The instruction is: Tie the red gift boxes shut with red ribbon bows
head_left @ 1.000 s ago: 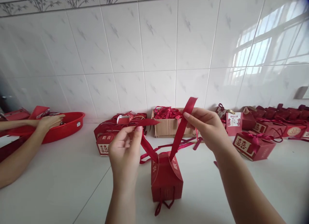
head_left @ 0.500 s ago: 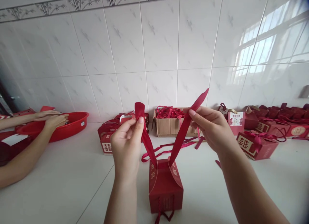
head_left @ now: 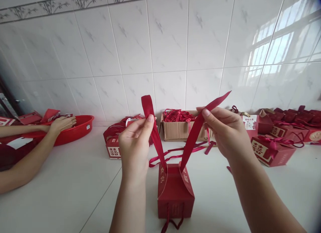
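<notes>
A red gift box [head_left: 176, 192] stands on the white counter in front of me, its two top flaps leaning inward and a dark red cord hanging from its near side. A red ribbon [head_left: 192, 141] runs up from the flaps in two tails that spread into a V. My left hand [head_left: 136, 139] pinches the left tail between thumb and fingers, with the end looped above. The right tail is pinched in my right hand [head_left: 224, 129], its pointed end sticking out up and to the right. Both hands are above the box, apart from it.
Behind lies a cardboard box [head_left: 175, 131] of red ribbons, with loose ribbon strips [head_left: 175, 154] before it. Finished-looking red boxes [head_left: 274, 151] stand at right, another [head_left: 114, 149] at left. A co-worker's hand [head_left: 61, 122] reaches into a red basin [head_left: 84, 127].
Both ribbon tails are drawn a little higher and my right hand's tail end points further right. The view has shifted slightly. The co-worker's hands have moved in the basin.
</notes>
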The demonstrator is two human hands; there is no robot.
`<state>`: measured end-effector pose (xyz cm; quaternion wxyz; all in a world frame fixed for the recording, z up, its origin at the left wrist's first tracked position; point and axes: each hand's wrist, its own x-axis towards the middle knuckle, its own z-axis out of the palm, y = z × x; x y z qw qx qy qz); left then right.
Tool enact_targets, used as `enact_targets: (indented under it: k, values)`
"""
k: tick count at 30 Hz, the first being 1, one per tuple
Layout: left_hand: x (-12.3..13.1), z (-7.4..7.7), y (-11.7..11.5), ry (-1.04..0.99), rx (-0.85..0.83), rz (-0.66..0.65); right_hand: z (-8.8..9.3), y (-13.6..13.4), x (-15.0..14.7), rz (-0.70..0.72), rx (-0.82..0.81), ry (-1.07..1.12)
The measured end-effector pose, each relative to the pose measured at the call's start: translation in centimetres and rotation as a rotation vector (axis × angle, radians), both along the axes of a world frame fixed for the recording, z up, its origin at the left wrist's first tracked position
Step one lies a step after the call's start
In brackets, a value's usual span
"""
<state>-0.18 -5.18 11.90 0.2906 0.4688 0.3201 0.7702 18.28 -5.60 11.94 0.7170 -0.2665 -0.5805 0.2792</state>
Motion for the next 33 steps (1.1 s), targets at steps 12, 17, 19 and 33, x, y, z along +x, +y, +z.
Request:
enact_targets:
  k: [12,17,19,33]
  values:
    - [-0.6,-0.7,0.3,-0.044,-0.089,-0.053,0.2,0.0,0.4,0.126,-0.125,0.132]
    - [-0.1,-1.3,0.7,0.087,-0.089,-0.12,-0.6,0.9,-0.5,0.16,-0.258,0.026]
    - [0.2,-1.4,0.4,0.186,-0.117,-0.171,-1.0,1.1,-1.0,0.185,-0.305,-0.078]
    - [0.8,-1.7,-0.2,0.465,-0.16,-0.226,-1.6,1.5,-2.5,0.398,-0.277,-0.311]
